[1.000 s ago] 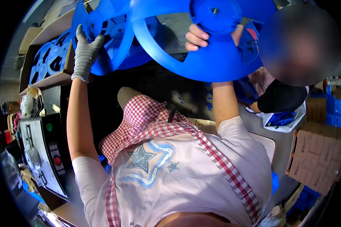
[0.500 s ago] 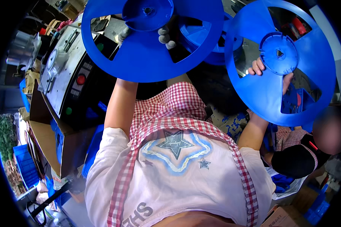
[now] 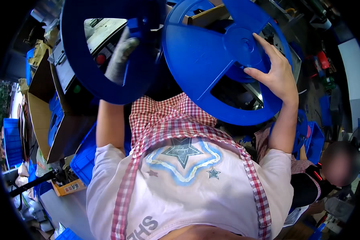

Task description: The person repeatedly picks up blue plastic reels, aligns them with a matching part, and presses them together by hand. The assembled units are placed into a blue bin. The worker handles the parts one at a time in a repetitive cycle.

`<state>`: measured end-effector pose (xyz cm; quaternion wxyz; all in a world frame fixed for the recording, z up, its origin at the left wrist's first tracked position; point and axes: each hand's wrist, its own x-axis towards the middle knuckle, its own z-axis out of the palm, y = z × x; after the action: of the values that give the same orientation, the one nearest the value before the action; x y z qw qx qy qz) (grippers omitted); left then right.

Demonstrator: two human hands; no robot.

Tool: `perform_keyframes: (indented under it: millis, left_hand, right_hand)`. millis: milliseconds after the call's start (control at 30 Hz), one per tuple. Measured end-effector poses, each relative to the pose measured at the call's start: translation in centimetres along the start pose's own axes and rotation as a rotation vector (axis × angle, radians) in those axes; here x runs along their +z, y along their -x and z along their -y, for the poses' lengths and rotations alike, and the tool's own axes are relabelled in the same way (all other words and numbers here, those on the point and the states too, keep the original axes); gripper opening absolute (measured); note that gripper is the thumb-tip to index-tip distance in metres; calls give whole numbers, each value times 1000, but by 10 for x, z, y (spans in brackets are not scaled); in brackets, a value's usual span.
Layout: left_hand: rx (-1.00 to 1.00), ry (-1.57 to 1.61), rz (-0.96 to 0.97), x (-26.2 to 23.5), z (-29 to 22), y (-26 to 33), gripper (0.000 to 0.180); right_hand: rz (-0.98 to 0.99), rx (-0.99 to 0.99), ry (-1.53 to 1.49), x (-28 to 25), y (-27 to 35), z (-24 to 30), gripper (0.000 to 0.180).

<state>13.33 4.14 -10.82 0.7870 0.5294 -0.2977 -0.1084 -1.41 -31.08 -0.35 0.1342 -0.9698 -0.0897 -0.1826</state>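
My left hand [image 3: 122,56], in a grey glove, grips a dark blue plastic reel flange [image 3: 144,80] near its hub. It shows through one of the flange's openings, and the fingertips are partly hidden behind the plastic. This flange is tilted, almost edge-on. Beside it, a brighter blue reel flange [image 3: 200,48] faces me with its smooth side. My bare right hand [image 3: 282,76] grips this one at the raised hub, thumb and forefinger apart on the hub's rim. The two flanges come close together at their neighbouring edges.
At left stand a machine with a red button [image 3: 101,59], an opened cardboard box [image 3: 44,124] with blue parts, and a blue crate [image 3: 84,156]. Another person [image 3: 308,180] sits close by at lower right, near a blue bin [image 3: 315,140]. Further blue parts lie behind the flanges.
Both flanges have shifted left. The left one has turned from face-on to steeply tilted. The right one now shows its smooth side, and my right hand has come round to its front.
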Motion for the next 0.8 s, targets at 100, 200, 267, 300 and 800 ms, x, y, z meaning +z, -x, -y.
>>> perform_keyframes:
  millis: [100, 200, 267, 300, 800]
  left_hand:
    - [3, -312, -16, -7, -57, 28, 71]
    - [-45, -749, -2, 48, -88, 39, 71]
    - [187, -1209, 85, 52, -72, 46, 75]
    - [-178, -1267, 168, 60, -82, 50, 76]
    - [-68, -1571, -127, 45, -171, 194, 32]
  right_hand:
    - [128, -101, 152, 17, -21, 15, 81]
    - [157, -229, -258, 68, -31, 10, 59]
    - [176, -312, -607, 92, -35, 13, 44]
    - [140, -345, -654, 98, -34, 30, 39]
    - [281, -633, -1036, 87, -159, 257, 46]
